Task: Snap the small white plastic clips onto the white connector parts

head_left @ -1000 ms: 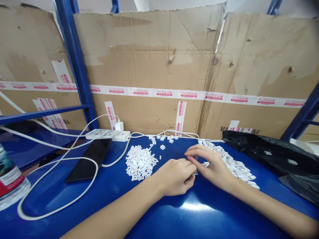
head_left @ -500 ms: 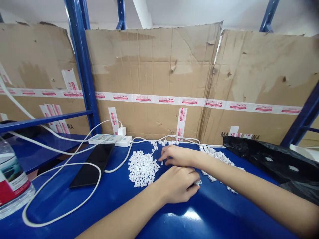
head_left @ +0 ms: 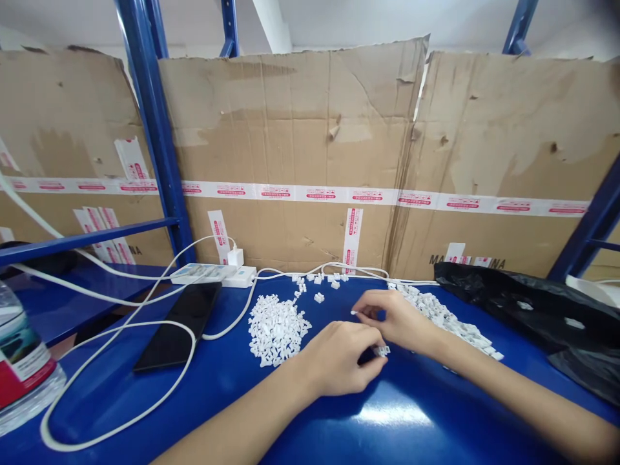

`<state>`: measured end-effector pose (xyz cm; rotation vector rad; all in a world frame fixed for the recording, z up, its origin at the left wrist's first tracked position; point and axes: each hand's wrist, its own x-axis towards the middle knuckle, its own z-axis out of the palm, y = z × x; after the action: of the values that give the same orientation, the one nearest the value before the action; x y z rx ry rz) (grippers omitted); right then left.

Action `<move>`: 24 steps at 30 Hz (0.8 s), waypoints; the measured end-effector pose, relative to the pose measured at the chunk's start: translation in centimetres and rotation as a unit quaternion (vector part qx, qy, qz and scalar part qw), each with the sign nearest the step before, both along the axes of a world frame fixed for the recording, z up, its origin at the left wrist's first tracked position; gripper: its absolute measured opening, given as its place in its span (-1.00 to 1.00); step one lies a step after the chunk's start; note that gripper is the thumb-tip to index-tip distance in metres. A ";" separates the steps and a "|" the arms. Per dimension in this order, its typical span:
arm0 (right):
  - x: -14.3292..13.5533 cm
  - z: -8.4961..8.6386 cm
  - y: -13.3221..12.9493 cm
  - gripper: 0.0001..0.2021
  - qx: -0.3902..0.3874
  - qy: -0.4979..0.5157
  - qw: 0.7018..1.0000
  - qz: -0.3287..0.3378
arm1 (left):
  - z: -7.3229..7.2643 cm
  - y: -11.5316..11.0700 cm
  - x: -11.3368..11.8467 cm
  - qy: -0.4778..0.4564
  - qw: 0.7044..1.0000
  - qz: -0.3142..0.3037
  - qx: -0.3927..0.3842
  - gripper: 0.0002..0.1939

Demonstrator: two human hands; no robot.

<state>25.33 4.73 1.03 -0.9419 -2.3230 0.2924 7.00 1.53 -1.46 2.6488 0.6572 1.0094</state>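
Note:
My left hand [head_left: 343, 357] is closed on a small white plastic block [head_left: 382, 351] that sticks out between thumb and fingers. Just above and to the right, my right hand [head_left: 394, 318] pinches a tiny white plastic piece [head_left: 354, 313] at its fingertips. To the left of both hands lies a heap of small white plastic pieces [head_left: 277, 329] on the blue table [head_left: 358, 433]. Behind my right hand and forearm spreads a second pile of larger white blocks [head_left: 450, 316], partly hidden by the arm. A loose white block [head_left: 319, 298] sits between the heap and my right hand.
A black phone [head_left: 179, 326] and a looping white cable [head_left: 191, 361] lie at the left, beside a power strip [head_left: 239, 276]. A water bottle [head_left: 24, 361] stands at the left edge. A black plastic bag [head_left: 513, 310] lies at the right; cardboard [head_left: 290, 142] walls the back.
My right hand has moved right, from beside the heap, with a tiny white piece in its fingertips. My left hand stays nearly in place, holding the block.

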 end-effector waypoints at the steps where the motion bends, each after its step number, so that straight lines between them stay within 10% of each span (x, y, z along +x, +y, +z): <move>1: 0.8 -0.1 -0.9 -0.90 -0.019 0.033 0.999 -0.017 | 0.0 0.1 -0.1 -0.012 0.999 0.012 -0.029 -0.95; 10: 1.7 -0.2 -4.1 -0.79 -0.095 0.177 0.978 -0.061 | 0.3 1.5 -0.2 -0.126 0.958 0.069 -0.249 -0.81; 24: 1.1 -1.4 -3.6 -0.84 -0.106 0.254 0.960 -0.047 | 1.0 1.2 0.4 -0.181 0.921 0.064 -0.340 -0.77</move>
<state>26.46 1.15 -0.41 -0.9424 -1.7958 0.6694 7.38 2.71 -0.46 1.7852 0.8991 1.0280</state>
